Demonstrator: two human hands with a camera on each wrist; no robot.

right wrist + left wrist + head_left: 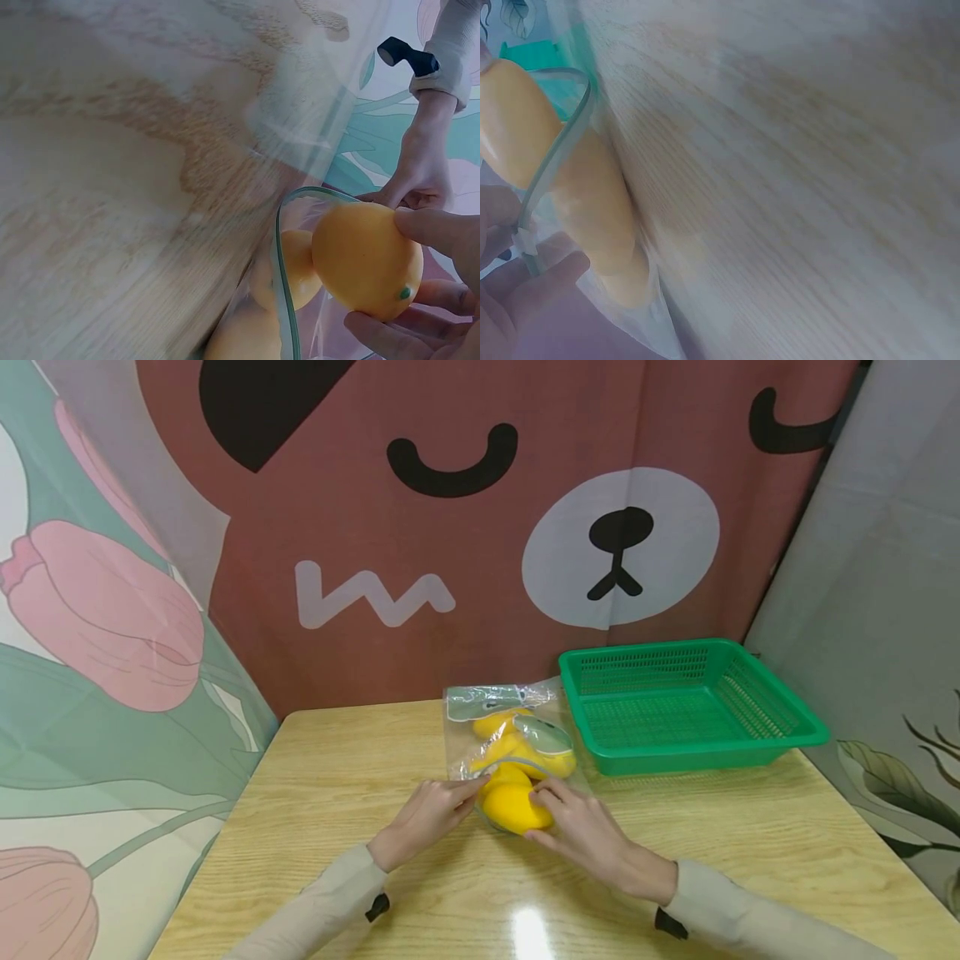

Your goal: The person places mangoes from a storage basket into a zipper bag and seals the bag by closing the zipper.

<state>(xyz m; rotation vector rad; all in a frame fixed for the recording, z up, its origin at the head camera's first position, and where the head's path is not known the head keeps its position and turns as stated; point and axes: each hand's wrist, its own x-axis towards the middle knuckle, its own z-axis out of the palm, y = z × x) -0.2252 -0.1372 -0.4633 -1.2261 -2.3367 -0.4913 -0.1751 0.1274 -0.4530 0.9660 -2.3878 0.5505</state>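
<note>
A clear zip-top bag (459,745) lies on the table with several smooth yellow mangoes (510,745) inside, its mouth toward me. My left hand (431,817) pinches the bag's rim at the left, beside a small white zip slider (525,241). In my right hand (592,837) is another yellow mango (367,259), gripped between thumb and fingers right at the open mouth. A small green stem spot (405,292) shows on its end. The grey-green zip strip (283,281) curves around the opening, next to the held mango.
A green plastic basket (708,750) with perforated walls stands at the back right, close beside the bag. The wooden table (352,760) ends at the back against a curtain (360,660) printed with a bear's face.
</note>
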